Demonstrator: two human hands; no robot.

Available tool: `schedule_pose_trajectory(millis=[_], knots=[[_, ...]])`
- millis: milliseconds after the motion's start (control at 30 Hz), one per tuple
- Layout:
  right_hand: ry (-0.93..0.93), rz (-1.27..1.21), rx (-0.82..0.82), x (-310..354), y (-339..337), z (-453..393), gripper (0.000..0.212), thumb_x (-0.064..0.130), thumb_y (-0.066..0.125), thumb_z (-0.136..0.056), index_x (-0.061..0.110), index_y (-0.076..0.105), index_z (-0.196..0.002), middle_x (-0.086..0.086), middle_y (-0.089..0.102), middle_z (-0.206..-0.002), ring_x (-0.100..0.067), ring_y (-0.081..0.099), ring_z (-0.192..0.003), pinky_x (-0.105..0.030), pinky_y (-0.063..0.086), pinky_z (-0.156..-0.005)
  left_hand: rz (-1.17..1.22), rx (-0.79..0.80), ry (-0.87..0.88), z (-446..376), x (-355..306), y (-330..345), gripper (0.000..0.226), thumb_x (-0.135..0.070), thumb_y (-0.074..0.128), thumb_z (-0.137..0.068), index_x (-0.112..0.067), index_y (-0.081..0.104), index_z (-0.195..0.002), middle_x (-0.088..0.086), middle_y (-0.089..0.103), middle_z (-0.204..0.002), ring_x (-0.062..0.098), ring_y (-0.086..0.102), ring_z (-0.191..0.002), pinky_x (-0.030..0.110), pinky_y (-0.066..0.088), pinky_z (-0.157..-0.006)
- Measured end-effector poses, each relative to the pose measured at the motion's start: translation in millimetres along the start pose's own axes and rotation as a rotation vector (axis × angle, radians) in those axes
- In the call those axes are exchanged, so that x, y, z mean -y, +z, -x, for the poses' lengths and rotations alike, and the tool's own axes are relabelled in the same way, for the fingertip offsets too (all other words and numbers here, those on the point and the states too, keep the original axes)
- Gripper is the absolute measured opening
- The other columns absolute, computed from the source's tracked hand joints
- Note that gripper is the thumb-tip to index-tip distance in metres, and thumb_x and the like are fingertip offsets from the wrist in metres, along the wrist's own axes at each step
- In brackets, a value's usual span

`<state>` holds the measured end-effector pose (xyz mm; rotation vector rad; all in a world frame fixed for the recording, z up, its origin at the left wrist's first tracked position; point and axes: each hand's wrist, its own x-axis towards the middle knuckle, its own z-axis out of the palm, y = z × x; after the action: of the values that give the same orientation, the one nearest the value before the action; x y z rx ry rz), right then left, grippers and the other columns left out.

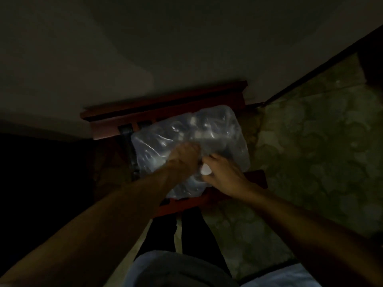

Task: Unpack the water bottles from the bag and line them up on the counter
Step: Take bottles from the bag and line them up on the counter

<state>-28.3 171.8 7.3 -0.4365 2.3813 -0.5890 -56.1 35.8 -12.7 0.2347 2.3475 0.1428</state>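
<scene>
Left hand (pixel 184 156) clenched on plastic bag (pixel 223 129) film; right hand (pixel 223 175) pinched white bottle cap (pixel 205 169) at red chair's (pixel 165 112) front edge.

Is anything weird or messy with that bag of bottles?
Nothing looks spilled or broken. The clear plastic bag lies crumpled on a red chair, not a counter, with both hands, left hand and right hand, on it. The picture is very dark and blurry.
</scene>
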Motion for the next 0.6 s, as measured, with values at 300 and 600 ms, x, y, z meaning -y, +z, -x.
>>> schedule_pose_trajectory(millis=[300, 600], knots=[[0.142, -0.116, -0.085, 24.4, -26.2, 22.8, 0.016, 0.018, 0.067, -0.086, 0.014, 0.055, -0.095, -0.004, 0.058, -0.106, -0.023, 0.057, -0.099, -0.032, 0.047, -0.077, 0.075, -0.165, 0.034, 77.3, 29.4, -40.5, 0.042, -0.038, 0.053, -0.096, -0.013, 0.050, -0.129, 0.007, 0.061, -0.120, 0.023, 0.061, -0.105, 0.035, 0.052, -0.089], [0.135, -0.263, -0.240, 61.6, -90.5, 23.9, 0.028, 0.019, 0.076, -0.074, 0.027, 0.050, -0.076, 0.004, 0.061, -0.083, -0.017, 0.061, -0.081, -0.032, 0.051, -0.065, 0.357, -0.349, -0.079, 136.9, 52.9, -103.9, 0.041, -0.036, 0.070, -0.085, -0.015, 0.064, -0.119, 0.005, 0.067, -0.115, 0.024, 0.064, -0.103, 0.032, 0.053, -0.085]])
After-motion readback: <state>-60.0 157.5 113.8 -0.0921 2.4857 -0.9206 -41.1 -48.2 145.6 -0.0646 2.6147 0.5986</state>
